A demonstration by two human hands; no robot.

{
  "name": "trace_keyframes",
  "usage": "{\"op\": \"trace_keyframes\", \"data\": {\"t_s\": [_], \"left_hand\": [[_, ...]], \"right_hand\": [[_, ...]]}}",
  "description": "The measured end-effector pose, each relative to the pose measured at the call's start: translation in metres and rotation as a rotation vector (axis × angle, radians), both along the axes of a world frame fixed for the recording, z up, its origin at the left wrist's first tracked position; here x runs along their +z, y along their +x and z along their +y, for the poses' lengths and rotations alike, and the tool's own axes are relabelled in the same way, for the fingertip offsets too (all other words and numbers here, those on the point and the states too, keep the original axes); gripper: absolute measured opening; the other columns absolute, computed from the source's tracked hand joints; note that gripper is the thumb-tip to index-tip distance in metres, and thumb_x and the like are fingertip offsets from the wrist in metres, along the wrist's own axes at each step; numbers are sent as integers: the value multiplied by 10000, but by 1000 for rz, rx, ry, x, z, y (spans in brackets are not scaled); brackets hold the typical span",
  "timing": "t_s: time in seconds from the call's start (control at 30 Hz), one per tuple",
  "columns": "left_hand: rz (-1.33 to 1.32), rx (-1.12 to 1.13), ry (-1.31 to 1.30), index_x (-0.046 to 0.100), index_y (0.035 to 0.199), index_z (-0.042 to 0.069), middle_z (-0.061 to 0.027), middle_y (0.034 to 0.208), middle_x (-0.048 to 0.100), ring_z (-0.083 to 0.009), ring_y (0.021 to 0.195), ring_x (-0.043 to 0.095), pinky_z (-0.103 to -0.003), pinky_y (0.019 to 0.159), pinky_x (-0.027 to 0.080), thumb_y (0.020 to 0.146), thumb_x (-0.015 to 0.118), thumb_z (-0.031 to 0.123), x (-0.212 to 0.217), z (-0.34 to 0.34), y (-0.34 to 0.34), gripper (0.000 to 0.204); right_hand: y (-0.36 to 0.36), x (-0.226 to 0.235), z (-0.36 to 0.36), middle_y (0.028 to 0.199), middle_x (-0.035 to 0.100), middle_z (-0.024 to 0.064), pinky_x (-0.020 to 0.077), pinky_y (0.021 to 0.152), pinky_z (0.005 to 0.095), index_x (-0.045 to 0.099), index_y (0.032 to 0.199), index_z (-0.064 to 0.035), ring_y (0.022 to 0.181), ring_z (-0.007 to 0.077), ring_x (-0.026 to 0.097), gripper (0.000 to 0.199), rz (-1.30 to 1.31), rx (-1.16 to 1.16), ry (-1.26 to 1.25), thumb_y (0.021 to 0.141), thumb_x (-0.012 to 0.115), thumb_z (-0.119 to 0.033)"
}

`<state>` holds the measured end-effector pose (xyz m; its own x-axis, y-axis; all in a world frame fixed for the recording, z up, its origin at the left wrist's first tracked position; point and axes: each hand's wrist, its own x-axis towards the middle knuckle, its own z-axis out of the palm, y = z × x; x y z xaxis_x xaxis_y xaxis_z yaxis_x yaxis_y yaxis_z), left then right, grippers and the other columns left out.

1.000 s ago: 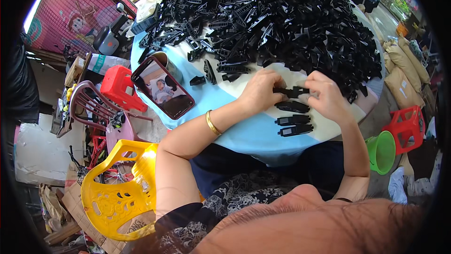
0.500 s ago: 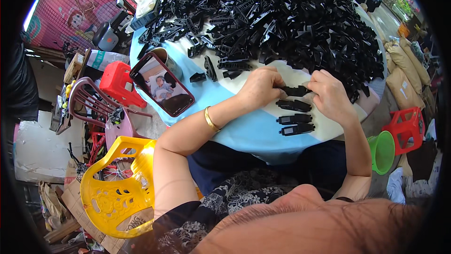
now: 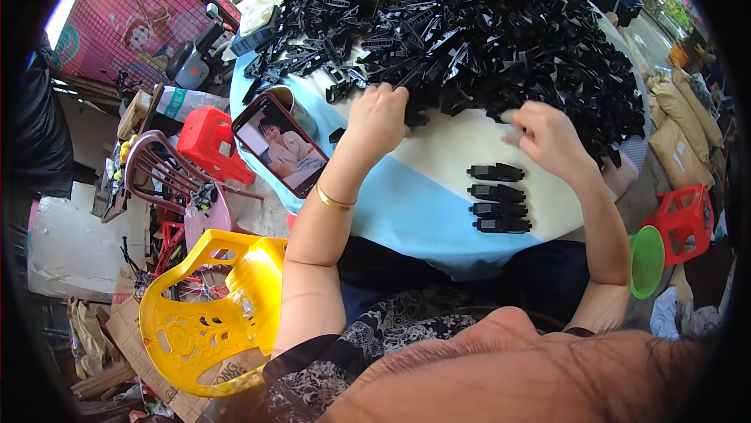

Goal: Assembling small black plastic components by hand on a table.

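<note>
Several long black plastic pieces lie in a neat column on the cloth, the top one being a black clip-like piece (image 3: 495,172). Beyond them spreads a large heap of loose black plastic parts (image 3: 469,32). My left hand (image 3: 379,116) is at the heap's near edge, its back toward me; the fingers are bent down and mostly hidden, so any part in them cannot be made out. Above the column, my right hand (image 3: 545,138) hovers near the heap. Its slightly blurred thumb and forefinger are apart, with nothing visible between them.
A phone (image 3: 280,145) playing a video leans against a cup (image 3: 296,110) at the left of the cloth-covered round table (image 3: 426,220). A yellow chair (image 3: 211,313) and red stool (image 3: 211,145) stand left; a green bin (image 3: 646,263) and another red stool (image 3: 682,224) stand right.
Both hands have let go of the black clip-like piece, which now lies atop the column. My left hand has moved left and away to the heap; my right hand has shifted slightly. The phone's picture has changed.
</note>
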<state>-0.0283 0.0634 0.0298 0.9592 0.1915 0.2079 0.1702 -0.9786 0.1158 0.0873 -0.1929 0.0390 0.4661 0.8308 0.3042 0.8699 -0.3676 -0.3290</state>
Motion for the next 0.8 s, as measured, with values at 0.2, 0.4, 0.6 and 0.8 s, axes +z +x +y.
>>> {"op": "trace_keyframes", "data": {"t_s": [0.2,0.4,0.6,0.8], "left_hand": [[-156,-170,30,584,804,39,-139,819,587,-332,841,571,-414,756,469,691,637,100,-25,-19,18,139],[-252,-208,-63,635,975,57,-108,874,588,-302,859,570,-386,772,479,724,604,51,-28,-42,20,252],[-526,-264,-636,621,975,11,-95,911,614,-198,777,637,-269,706,512,750,679,-23,-5,-38,19,235],[-48,-401,-1298,377,1274,25,-74,843,604,-126,749,582,-269,679,496,818,615,-23,-16,-38,21,516]], "right_hand": [[13,-31,32,780,595,99,495,705,355,576,780,-23,811,274,576,89,-369,4,11,695,594,-4],[12,-3,34,778,595,116,493,686,362,619,900,-18,769,272,591,204,-217,128,28,707,556,-46],[9,-19,20,755,578,193,456,657,384,554,1005,12,710,351,578,319,234,136,29,698,474,38],[11,-12,14,897,614,137,484,735,395,610,980,-17,847,328,601,267,103,173,-58,714,586,-8]]}}
